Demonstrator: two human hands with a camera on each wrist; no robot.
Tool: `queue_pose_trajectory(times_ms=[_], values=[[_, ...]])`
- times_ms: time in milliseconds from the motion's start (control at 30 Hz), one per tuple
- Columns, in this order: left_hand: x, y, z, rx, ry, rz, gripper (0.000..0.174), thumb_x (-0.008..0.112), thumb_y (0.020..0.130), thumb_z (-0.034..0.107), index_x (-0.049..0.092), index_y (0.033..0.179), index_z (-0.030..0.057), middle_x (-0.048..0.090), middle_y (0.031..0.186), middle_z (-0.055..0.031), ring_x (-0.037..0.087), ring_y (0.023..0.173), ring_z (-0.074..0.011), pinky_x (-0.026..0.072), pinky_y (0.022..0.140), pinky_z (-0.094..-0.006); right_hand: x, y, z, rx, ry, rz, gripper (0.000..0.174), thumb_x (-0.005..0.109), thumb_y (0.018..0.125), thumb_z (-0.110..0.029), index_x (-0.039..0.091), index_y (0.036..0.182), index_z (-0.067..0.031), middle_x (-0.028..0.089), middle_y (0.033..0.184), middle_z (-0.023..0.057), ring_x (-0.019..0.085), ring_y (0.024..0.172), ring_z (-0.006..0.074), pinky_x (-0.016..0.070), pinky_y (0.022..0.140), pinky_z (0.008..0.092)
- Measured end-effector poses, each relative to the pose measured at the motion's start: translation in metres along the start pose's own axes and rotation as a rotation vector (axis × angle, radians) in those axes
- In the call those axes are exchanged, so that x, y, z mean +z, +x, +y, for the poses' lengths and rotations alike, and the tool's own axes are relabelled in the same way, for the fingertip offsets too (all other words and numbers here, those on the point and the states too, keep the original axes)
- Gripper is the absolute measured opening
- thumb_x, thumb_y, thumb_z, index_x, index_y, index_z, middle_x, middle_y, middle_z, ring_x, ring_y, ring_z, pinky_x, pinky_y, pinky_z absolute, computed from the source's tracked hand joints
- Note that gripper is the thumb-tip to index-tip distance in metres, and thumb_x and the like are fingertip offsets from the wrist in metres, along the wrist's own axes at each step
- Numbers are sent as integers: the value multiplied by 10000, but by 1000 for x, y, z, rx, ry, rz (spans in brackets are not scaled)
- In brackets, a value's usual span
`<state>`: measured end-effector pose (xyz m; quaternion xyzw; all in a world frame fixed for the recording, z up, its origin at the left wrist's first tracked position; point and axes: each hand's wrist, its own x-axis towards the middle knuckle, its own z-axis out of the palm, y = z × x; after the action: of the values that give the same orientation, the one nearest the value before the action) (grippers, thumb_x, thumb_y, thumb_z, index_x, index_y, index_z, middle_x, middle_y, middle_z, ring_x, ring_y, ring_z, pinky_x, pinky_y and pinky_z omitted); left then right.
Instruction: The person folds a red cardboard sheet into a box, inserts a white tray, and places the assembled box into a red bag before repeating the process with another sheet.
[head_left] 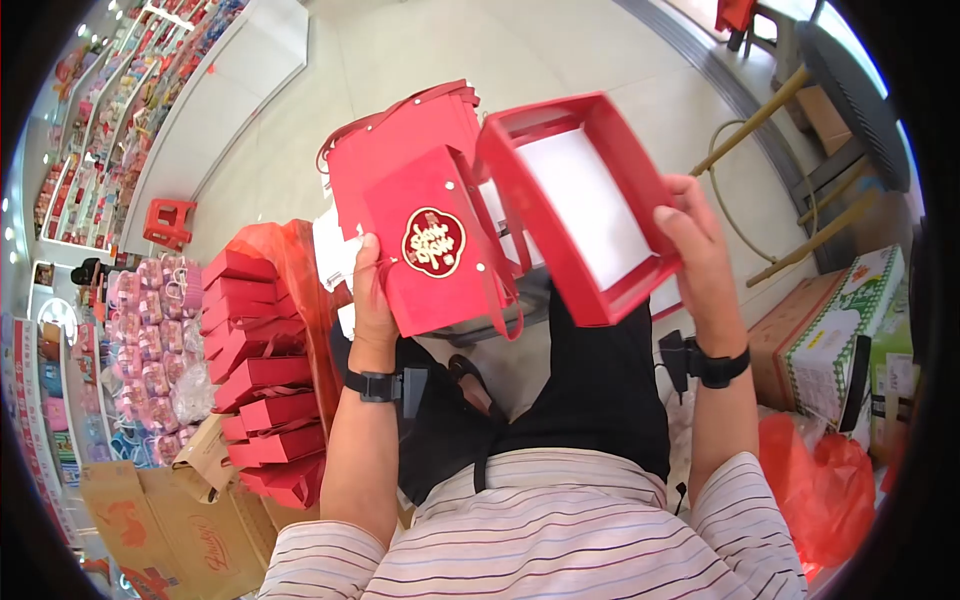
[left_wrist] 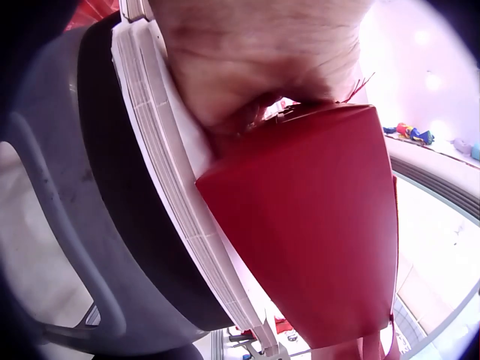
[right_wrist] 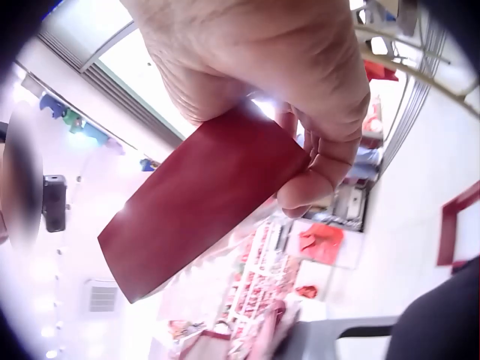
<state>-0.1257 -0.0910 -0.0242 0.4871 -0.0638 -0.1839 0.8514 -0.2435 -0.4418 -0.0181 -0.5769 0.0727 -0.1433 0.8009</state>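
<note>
My left hand (head_left: 372,300) grips a red gift box (head_left: 395,210) by its near left edge, thumb on the front face. That face carries a scalloped gold-edged emblem (head_left: 434,242), and ribbon straps hang on its right side. In the left wrist view the red side of the gift box (left_wrist: 307,225) hides most of the fingers. My right hand (head_left: 700,235) pinches the right wall of an open red box tray (head_left: 625,290), tilted, with a white bottom. The right wrist view shows the fingers around one red wall of the tray (right_wrist: 202,195).
More red pieces with straps (head_left: 350,155) lie behind the gift box, over a white stack (left_wrist: 176,165) on a grey stool (left_wrist: 112,195). Red boxes (head_left: 265,385) are piled at left beside cardboard (head_left: 180,530). Cartons (head_left: 830,320) and a red plastic bag (head_left: 820,490) stand at right.
</note>
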Motion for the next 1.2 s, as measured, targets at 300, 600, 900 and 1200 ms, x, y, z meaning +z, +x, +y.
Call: queue_pose_trajectory(times_ms=[300,600,900,1200], values=[[-8,-46,10,53,-82,-18,518,403,1128,380,516,1432,-24,656,1348,-161,673,1194,-234,566,1032,-385,42,-13,2,-70,-391,-11,253,562,948,-63,594,1195,-16,641,1007,14,589,852,79,499,768,279],[-23,-63,-3,207,3,91,437,440,1127,309,532,1404,-17,634,1344,-123,626,1210,-192,497,1056,-350,87,-9,9,-139,-630,53,243,606,944,-74,596,1184,-37,641,971,73,598,817,108,496,718,294],[-28,-70,19,200,-138,89,457,496,1098,357,511,1409,22,649,1301,-113,658,1187,-192,547,1010,-342,96,-17,-7,-216,-501,-352,781,829,880,-284,442,1506,-24,489,1497,196,515,1370,255,451,1111,395],[-35,-76,25,151,-81,60,467,496,1098,351,493,1434,28,630,1334,-109,656,1191,-189,545,1016,-337,83,-28,-4,-349,-702,-441,355,925,787,-218,698,1015,-67,512,1475,216,593,1244,295,516,1005,382]])
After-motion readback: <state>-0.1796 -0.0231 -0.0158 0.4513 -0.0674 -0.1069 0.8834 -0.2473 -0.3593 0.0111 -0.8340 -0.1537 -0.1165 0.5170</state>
